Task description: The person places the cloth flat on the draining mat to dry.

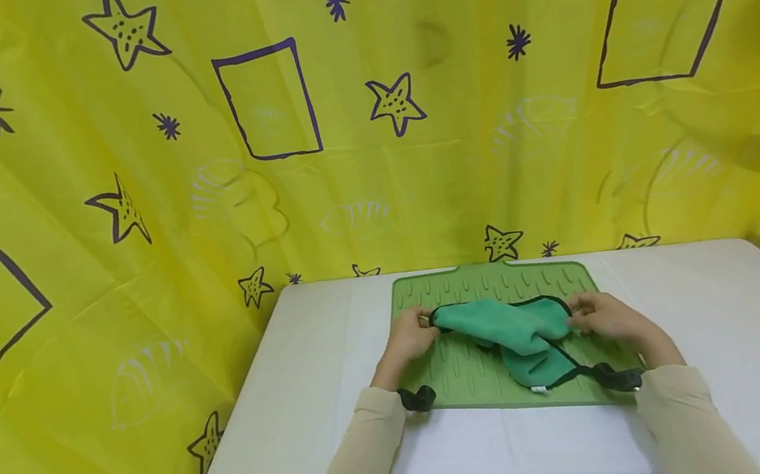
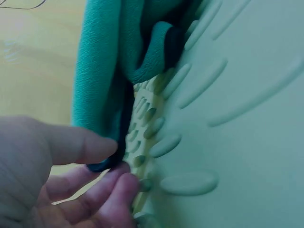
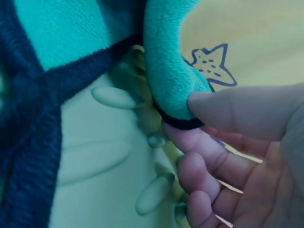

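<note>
A green cloth point(image 1: 489, 323) with a dark edging hangs in loose folds between both hands over a green ribbed mat point(image 1: 471, 379). My left hand point(image 1: 411, 336) pinches one corner of the cloth between thumb and fingers; in the left wrist view the thumb point(image 2: 85, 147) presses on the dark border. At the other side my right hand point(image 1: 606, 315) pinches another corner, and its thumb point(image 3: 237, 111) lies on the green face in the right wrist view. The lower part of the cloth, with a small white tag point(image 1: 539, 389), droops onto the mat.
The mat lies on a white table point(image 1: 322, 344), its raised ribs facing up. A yellow curtain point(image 1: 357, 183) printed with stars and fish stands behind and beside the table. Dark straps point(image 1: 417, 399) are at the wrists.
</note>
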A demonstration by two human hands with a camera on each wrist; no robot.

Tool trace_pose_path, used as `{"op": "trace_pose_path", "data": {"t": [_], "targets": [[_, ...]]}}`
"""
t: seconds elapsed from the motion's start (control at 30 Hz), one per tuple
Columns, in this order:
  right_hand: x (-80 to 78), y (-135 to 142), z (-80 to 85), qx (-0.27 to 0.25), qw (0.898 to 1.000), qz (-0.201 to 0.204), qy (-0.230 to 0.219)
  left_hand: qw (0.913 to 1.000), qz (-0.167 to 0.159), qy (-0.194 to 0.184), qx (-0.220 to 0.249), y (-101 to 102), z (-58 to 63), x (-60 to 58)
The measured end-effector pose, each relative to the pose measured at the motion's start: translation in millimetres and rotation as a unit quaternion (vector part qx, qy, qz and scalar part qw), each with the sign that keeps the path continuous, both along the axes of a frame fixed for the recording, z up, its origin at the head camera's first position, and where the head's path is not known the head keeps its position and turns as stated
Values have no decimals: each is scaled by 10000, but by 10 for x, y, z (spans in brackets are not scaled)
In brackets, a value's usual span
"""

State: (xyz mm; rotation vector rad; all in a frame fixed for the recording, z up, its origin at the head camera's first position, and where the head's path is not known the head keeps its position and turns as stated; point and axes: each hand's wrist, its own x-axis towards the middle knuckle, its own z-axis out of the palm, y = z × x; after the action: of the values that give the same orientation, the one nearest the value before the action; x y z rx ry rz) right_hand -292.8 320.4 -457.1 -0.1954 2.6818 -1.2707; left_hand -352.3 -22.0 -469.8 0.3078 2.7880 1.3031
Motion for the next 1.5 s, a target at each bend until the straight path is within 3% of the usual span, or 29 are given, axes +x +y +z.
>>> {"op": "trace_pose_path", "data": {"t": [0.17,0.47,0.63,0.8,0.93,1.2,1.33,1.5], "targets": [[-6,-17,24,-4,9997,-194,122,9989,285,234,274,35,-3,6],[-37,-34,113,-176,9960,-424,764,9906,664,692,980,60,54,-3],[-64,-94,174,-249,9933,-586,969,9849,762,658,1410,52,100,-50],[-170,-97,204,-157,9929,-691,951,9808,709,588,1721,43,195,-170],[-290,-69,232,-6,9930,-785,882,9791,714,427,1855,34,262,-305],[-450,-5,195,184,9914,-1099,681,9830,886,128,1604,39,285,-516],[-496,42,101,161,9909,-1259,440,9769,1089,-250,1819,59,212,-568],[-510,102,3,-9,9939,-1093,157,9667,979,-922,2178,65,124,-558]]}}
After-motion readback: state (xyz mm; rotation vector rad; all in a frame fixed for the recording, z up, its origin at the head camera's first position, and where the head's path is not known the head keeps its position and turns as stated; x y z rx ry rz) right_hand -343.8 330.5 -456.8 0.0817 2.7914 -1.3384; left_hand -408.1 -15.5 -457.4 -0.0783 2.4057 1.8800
